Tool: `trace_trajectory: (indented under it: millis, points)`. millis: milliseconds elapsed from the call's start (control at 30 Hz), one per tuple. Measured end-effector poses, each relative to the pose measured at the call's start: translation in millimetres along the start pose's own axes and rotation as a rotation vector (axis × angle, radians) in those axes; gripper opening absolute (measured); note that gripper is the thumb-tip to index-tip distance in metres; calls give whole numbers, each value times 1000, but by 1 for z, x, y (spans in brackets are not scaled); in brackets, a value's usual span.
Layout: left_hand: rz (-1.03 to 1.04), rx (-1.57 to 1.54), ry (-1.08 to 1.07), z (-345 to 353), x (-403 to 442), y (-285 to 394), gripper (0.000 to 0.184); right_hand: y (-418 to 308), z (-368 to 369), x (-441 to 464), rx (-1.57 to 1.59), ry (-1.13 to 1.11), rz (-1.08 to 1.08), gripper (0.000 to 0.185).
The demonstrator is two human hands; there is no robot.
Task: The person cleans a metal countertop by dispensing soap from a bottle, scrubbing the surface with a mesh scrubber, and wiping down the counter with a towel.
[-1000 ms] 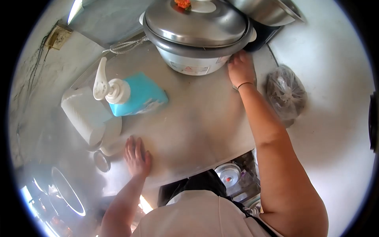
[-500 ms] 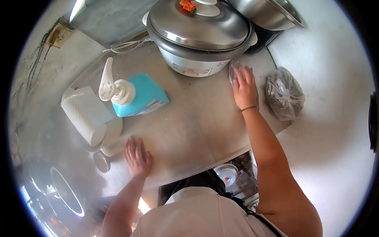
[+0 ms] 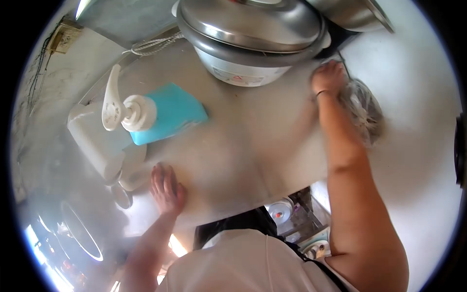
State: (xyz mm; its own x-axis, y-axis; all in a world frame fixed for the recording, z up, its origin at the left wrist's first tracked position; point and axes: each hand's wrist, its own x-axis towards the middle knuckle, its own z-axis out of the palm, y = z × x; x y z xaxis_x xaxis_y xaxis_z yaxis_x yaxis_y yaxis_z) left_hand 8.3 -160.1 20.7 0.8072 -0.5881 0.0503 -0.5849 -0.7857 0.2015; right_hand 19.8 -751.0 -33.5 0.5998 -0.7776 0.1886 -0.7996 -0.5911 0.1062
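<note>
My left hand (image 3: 166,190) lies flat on the tabletop (image 3: 233,141), fingers stretched out and holding nothing. Just left of it are a small round cup-like object (image 3: 121,196) and a white roll (image 3: 95,141). Behind stands a blue pump bottle (image 3: 170,114) with a white pump head. My right hand (image 3: 330,78) is low over the table's far right corner, beside a tied clear plastic bag (image 3: 364,109) with dark contents. Its fingers are blurred and partly hidden, so whatever may be under them does not show.
A big electric cooker (image 3: 248,58) with a steel lid stands at the back, its pale cord (image 3: 153,46) coiled on the left. A steel bowl (image 3: 355,14) sits behind it at right. Walls close in on both sides. Below the front edge is a round lidded container (image 3: 280,211).
My right hand has slid right and away from me, from clear plastic beside the cooker toward the tied bag. My left hand stays in place. The view has shifted slightly.
</note>
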Motion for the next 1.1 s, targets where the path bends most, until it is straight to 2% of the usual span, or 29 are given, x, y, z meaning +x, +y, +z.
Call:
trace_trajectory:
  millis: [33, 67, 100, 167, 267, 300, 333, 400, 467, 500, 600, 633, 700, 767, 800, 867, 900, 967, 1000, 1033, 1100]
  points:
    - [-7, 21, -6, 0, -1, 0, 73, -7, 11, -40, 81, 169, -17, 54]
    - [-10, 45, -5, -1, -1, -1, 73, -23, -23, -85, 236, 122, -29, 57]
    - [-4, 40, 3, 0, -1, -2, 73, -31, -45, -122, 152, -8, -105, 60]
    - [-1, 32, 14, 0, -1, -2, 73, -35, -63, -191, 207, -29, -257, 59]
    - [-3, 42, 8, 1, -1, -1, 71, -14, -61, -167, 164, -37, -277, 58]
    - [-10, 51, 0, 1, -2, -2, 70, -5, -54, -136, 195, -22, -196, 56]
    - [-15, 59, -12, 2, -4, -3, 70, 14, -6, -104, 4, 102, -264, 51]
    - [-5, 56, 8, 3, -4, -4, 69, -21, -27, -109, 154, 233, -125, 46]
    - [2, 69, 13, 6, -4, -7, 68, -69, -80, -176, 192, 31, -404, 43]
    - [15, 79, 35, 6, -3, -6, 67, -95, -112, -219, 384, -116, -446, 44]
    - [14, 94, 53, 12, -7, -3, 66, -112, -128, -348, 675, -162, -900, 51]
    - [4, 99, 51, 11, -5, -6, 66, -102, -132, -343, 683, -161, -887, 51]
    - [5, 98, 37, 8, -6, -8, 65, -45, -133, -314, 548, -323, -765, 56]
    - [7, 87, 42, 5, -4, -3, 64, 27, -102, -266, 150, -146, -571, 56]
    - [0, 77, 37, 6, -5, -3, 64, 69, -77, -243, 76, -30, -473, 56]
    - [1, 70, 44, 7, -5, -5, 65, 99, -60, -223, 187, -42, -244, 56]
    - [-10, 49, 52, 6, -4, -4, 64, 87, -64, -235, 181, -51, -248, 56]
    - [-9, 45, 71, 12, -4, -5, 63, 17, -81, -264, 96, -110, -336, 55]
    - [-9, 45, 85, 12, -5, -8, 62, -24, -98, -289, 85, -185, -499, 57]
    - [-14, 24, 99, 12, -5, -7, 60, -67, -130, -320, 247, -265, -586, 57]
    - [-32, 16, 100, 12, -6, -3, 59, -127, -130, -385, 405, -173, -906, 54]
